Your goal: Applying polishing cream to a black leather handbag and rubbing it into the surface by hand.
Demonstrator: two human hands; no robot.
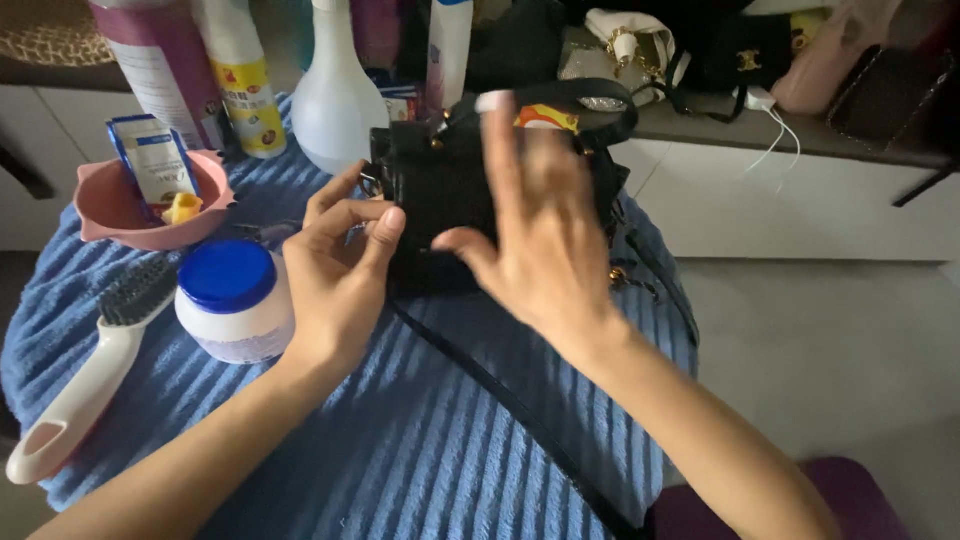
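We've got the black bag [450,200] upright mid-table w/ strap trailing toward us. Left hand [335,270] pinches its left edge; right hand [545,230] is spread open, just in front.

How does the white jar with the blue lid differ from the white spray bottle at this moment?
The jar is short, squat and wide; the spray bottle is tall with a narrow neck. The jar has a flat blue lid; the spray bottle is white all over. The jar stands close by the left hand; the spray bottle stands farther back, behind the black bag. Both stand upright on the blue ribbed towel.
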